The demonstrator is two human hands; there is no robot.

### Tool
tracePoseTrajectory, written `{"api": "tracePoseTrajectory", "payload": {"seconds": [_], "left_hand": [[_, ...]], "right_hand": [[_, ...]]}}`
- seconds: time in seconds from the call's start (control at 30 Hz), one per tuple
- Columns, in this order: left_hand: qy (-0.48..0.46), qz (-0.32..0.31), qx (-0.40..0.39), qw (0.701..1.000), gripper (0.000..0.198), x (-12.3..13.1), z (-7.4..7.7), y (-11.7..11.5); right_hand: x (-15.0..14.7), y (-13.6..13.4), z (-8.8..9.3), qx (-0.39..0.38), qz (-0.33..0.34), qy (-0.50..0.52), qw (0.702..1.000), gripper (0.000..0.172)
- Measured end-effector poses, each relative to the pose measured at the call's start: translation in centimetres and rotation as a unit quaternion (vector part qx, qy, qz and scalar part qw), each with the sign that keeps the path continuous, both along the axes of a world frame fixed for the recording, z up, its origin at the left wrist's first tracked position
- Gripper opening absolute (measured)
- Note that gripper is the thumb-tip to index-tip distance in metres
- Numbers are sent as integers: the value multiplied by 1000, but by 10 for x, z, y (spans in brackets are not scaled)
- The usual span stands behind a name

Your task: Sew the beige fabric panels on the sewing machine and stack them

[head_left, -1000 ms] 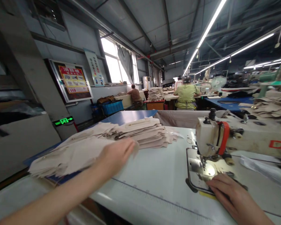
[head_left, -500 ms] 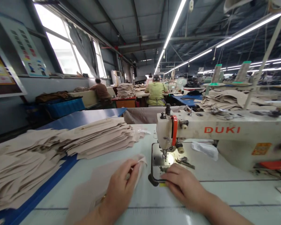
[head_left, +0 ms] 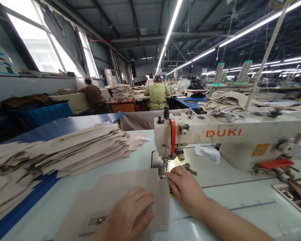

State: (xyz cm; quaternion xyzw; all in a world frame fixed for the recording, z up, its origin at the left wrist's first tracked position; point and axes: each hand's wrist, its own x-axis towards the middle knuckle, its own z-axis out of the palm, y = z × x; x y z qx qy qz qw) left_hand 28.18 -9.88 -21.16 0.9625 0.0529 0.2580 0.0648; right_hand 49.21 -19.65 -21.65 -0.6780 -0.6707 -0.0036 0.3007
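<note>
A thin beige fabric piece lies on the table to the left of the needle, its right edge reaching the needle plate. A narrow slot with a small metal part shows in it. My left hand rests on this fabric, slightly blurred, fingers bent and thumb apart from them. My right hand is just in front of the needle, fingers together, with the tips pinched at the fabric's right edge. The sewing machine stands over this spot, its lamp lighting the needle plate.
Stacked beige fabric pieces lie at the left, partly over a blue strip. A crumpled white bag is under the machine arm. An open tray is at the right. Two people work farther back.
The view has turned right, shifting the scene left. My left hand has lowered and loosened from the fabric corner; the fabric now lies flatter, beside the needle. My right fingertips have moved to its edge.
</note>
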Motion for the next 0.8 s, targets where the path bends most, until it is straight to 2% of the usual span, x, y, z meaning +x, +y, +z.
{"api": "tracePoseTrajectory", "payload": {"seconds": [0.07,0.17,0.27,0.37,0.47,0.63,0.8], "left_hand": [[52,25,14,998,35,2,-1,8],[165,34,18,986,54,9,-2,18],[234,69,-15,970,57,17,1,24],[264,95,-36,959,58,25,5,32],[274,113,-38,954,59,30,5,40],[231,145,-1,962,50,37,1,43],[181,107,37,977,47,46,-10,42]], "right_hand": [[1,-1,-2,28,-7,18,999,26],[3,-4,-5,86,-8,36,996,26],[3,-6,-6,104,56,44,992,23],[1,-6,-6,58,133,17,989,17],[-1,-5,-5,18,150,-15,988,14],[-1,-6,-6,7,130,-24,991,16],[-2,-4,-7,10,119,-36,992,17]]}}
